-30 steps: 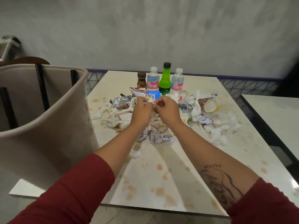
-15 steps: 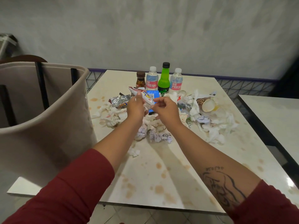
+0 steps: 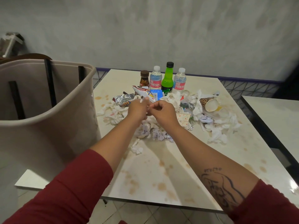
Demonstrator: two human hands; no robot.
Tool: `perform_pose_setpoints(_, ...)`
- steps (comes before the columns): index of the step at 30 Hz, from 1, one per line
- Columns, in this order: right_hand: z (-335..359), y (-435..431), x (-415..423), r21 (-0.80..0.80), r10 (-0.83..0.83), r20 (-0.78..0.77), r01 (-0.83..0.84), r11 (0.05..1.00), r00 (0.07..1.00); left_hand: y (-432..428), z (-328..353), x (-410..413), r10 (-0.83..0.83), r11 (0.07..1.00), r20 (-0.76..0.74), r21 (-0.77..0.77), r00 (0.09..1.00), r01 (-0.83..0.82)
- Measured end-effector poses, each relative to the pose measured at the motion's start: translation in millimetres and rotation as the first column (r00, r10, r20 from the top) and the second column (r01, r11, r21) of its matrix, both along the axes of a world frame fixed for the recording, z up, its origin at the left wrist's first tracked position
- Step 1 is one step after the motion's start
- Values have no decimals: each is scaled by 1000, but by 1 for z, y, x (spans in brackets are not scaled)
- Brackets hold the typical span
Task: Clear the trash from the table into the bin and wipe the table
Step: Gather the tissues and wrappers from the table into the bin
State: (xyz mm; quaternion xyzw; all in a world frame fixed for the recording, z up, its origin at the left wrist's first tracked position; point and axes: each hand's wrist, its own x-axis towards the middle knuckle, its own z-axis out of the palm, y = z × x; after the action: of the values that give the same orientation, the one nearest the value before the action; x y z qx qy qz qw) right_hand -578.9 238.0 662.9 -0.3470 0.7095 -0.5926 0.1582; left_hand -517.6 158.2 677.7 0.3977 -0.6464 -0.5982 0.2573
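A pale, brown-stained table (image 3: 161,175) fills the middle of the view, its near edge running across the bottom above a tiled floor (image 3: 145,212). The near half of the tabletop is bare apart from stains, giving open room between the person and the trash. A tall beige bin (image 3: 48,126) stands at the table's left edge, its open rim higher than the tabletop and close beside the left forearm. To the right, across a narrow dark gap, sits a second table (image 3: 275,118). Both arms, in red sleeves, reach forward over the trash pile (image 3: 152,131), the hands nearly touching above its centre. The left hand (image 3: 137,109) has its fingers curled and pinches a white scrap (image 3: 143,100) at the fingertips. The right hand (image 3: 163,112) is curled too, thumb against forefinger, just beside the left; whether it grips the same scrap cannot be told. Around the hands lie crumpled tissues (image 3: 218,126), a foil wrapper (image 3: 123,99) on the left, a snack wrapper (image 3: 144,92) and a blue packet (image 3: 156,94) just beyond, and a tipped paper cup (image 3: 209,103) on the right. Behind the pile, upright in a row, stand a brown bottle (image 3: 144,78), a water bottle (image 3: 155,78), a green bottle (image 3: 167,78) and a second water bottle (image 3: 179,80).
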Motion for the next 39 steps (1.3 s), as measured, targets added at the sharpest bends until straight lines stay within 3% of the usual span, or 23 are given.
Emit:
perform_pose_setpoints(3,-6,4,7,38,38,-57,-36,999,998,-16,-3,6,180,978,-71,-90,981,-186)
perform_pose_setpoints(5,-9,6,12,195,209,-159,-177,965,965,-23,-7,11,251,944,-58,-207,966,-258)
perform_pose_setpoints(8,-12,6,24,518,526,-328,-316,795,785,-23,-7,15,304,921,5,-258,953,-293)
perform_pose_setpoints(12,-18,8,40,755,743,-421,-254,605,520,-26,-11,13,342,927,31,-177,939,-332)
perform_pose_setpoints(18,-28,7,38,772,712,-430,-183,609,555,-32,-19,11,309,942,-35,-127,950,-311)
perform_pose_setpoints(23,-25,11,41,792,760,-458,-177,585,462,-32,-25,7,268,956,-53,-112,962,-273)
perform_pose_setpoints(28,-38,9,37,755,711,-497,-155,636,498,-32,-26,7,263,955,-44,-132,964,-267)
perform_pose_setpoints(30,-39,9,32,720,676,-471,-196,666,567,-34,-29,6,261,954,-45,-138,964,-265)
perform_pose_setpoints(34,-21,14,20,415,427,-165,-330,848,889,-33,-31,6,269,952,-43,-142,962,-272)
perform_pose_setpoints(37,-9,21,5,234,230,74,-241,942,970,-31,-32,5,267,952,-29,-147,963,-268)
perform_pose_setpoints(39,-5,25,-7,203,131,132,-156,967,983,-28,-33,4,253,953,-22,-166,967,-253)
